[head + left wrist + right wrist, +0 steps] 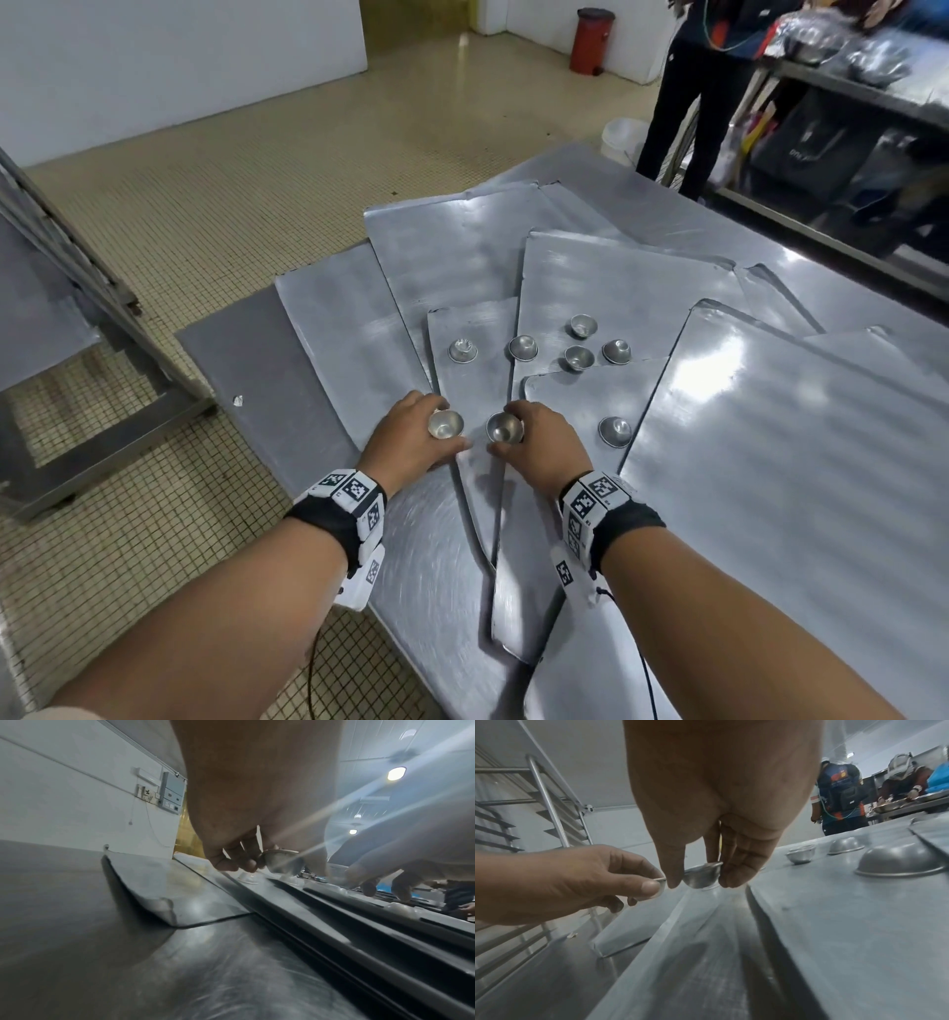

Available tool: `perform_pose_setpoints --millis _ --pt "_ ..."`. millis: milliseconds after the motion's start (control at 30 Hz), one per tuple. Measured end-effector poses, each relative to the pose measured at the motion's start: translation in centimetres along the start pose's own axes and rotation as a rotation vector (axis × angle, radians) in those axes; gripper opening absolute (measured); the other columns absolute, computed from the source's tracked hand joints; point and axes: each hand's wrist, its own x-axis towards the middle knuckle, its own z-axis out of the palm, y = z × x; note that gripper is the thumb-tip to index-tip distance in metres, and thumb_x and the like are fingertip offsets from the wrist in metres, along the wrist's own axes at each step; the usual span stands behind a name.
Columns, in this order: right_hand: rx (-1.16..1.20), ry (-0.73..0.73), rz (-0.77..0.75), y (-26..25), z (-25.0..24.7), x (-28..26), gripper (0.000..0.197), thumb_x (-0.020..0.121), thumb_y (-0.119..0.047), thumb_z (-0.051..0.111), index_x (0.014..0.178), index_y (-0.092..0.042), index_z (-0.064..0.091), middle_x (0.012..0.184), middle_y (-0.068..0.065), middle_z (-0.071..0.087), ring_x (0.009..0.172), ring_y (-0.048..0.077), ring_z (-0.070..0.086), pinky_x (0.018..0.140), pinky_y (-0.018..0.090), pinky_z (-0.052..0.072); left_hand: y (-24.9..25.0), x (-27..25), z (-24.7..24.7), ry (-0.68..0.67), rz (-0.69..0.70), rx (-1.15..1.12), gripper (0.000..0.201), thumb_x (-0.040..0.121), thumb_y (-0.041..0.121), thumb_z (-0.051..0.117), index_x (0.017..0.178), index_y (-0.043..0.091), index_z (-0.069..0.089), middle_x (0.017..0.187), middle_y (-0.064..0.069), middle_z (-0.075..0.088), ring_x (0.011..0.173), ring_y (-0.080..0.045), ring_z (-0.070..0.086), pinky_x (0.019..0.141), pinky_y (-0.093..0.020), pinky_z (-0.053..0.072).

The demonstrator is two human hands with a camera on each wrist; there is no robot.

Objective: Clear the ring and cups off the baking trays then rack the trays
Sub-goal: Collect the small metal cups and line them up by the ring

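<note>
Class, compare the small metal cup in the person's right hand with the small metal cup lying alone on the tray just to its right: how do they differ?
The small metal cup in the right hand is upright, mouth up; the lone metal cup on the tray lies upside down, dome up. The right hand pinches the first by its rim; nothing touches the second. Both are small, round, shiny metal, and look alike in size.

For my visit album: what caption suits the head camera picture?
Left hand and right hand each lift a small metal cup off overlapping baking trays; six cups remain.
</note>
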Motion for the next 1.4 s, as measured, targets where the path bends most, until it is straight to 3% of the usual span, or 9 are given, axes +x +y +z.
perform_pose_setpoints --millis 167,333,600,733,1000,1100,1267,1400 --pt "-0.017 0.055 0.042 1.6 -2.5 -3.0 0.045 0.080 -0.035 0.073 0.119 -0.017 0.062 0.115 0.006 0.064 0.105 0.028 0.060 0.083 0.034 0.048 3.3 -0.4 0.9 -0.045 0.082 0.012 0.070 0.078 0.048 0.082 0.134 0.015 0.059 0.127 0.000 0.057 0.116 -0.019 0.057 0.095 -0.030 0.045" --pt "-0.031 0.110 0.107 4.3 -5.1 -7.0 0.044 0.079 -0.040 0.072 0.117 -0.019 0.063 0.110 0.005 0.065 0.101 0.029 0.063 0.079 0.033 0.049 7.7 -1.4 2.5 -0.112 0.168 -0.010 0.059 0.077 0.041 0.084 0.126 0.016 0.063 0.118 0.001 0.055 0.108 -0.018 0.058 0.090 -0.027 0.044" --pt "-0.048 0.198 0.202 9.8 -10.1 -15.4 0.059 0.083 -0.045 0.073 0.133 -0.018 0.058 0.127 0.005 0.061 0.112 0.027 0.059 0.090 0.035 0.048 15.9 -4.6 6.8 -0.191 0.286 0.024 0.060 0.075 0.045 0.083 0.126 0.022 0.063 0.117 0.005 0.048 0.106 -0.016 0.056 0.095 -0.033 0.047" --pt "-0.057 0.242 0.243 13.0 -12.5 -20.6 0.062 0.083 -0.045 0.072 0.137 -0.019 0.055 0.132 0.005 0.059 0.117 0.026 0.057 0.093 0.034 0.047 20.3 -7.3 9.6 -0.220 0.342 0.034 0.062 0.075 0.046 0.083 0.128 0.021 0.063 0.114 0.008 0.044 0.108 -0.016 0.055 0.096 -0.032 0.047" --pt "-0.019 0.323 0.314 20.1 -15.9 -31.7 0.053 0.081 -0.045 0.074 0.126 -0.019 0.062 0.120 0.003 0.062 0.106 0.024 0.060 0.081 0.031 0.045 29.2 -14.4 15.9 -0.288 0.446 0.103 0.055 0.079 0.045 0.080 0.123 0.019 0.062 0.118 0.003 0.049 0.101 -0.016 0.057 0.085 -0.028 0.045" --pt "0.016 0.348 0.353 22.9 -16.6 -35.9 0.056 0.079 -0.046 0.075 0.126 -0.020 0.062 0.119 0.000 0.063 0.107 0.022 0.060 0.085 0.032 0.048 32.0 -17.1 18.7 -0.310 0.481 0.094 0.049 0.079 0.044 0.079 0.120 0.022 0.063 0.113 0.005 0.048 0.095 -0.013 0.056 0.079 -0.026 0.043" --pt "0.037 0.364 0.404 27.2 -17.5 -42.7 0.063 0.080 -0.047 0.074 0.134 -0.020 0.058 0.127 0.001 0.060 0.112 0.021 0.059 0.092 0.035 0.049 36.1 -21.5 23.7 -0.362 0.528 0.095 0.054 0.081 0.046 0.077 0.126 0.024 0.060 0.116 0.005 0.049 0.096 -0.016 0.059 0.085 -0.032 0.051" --pt "0.057 0.376 0.480 30.8 -17.8 -49.0 0.061 0.081 -0.046 0.074 0.133 -0.019 0.058 0.126 0.002 0.061 0.113 0.022 0.059 0.093 0.035 0.048 39.3 -25.5 28.6 -0.430 0.592 0.103 0.054 0.083 0.044 0.075 0.129 0.021 0.058 0.117 0.001 0.049 0.099 -0.018 0.058 0.084 -0.030 0.047"
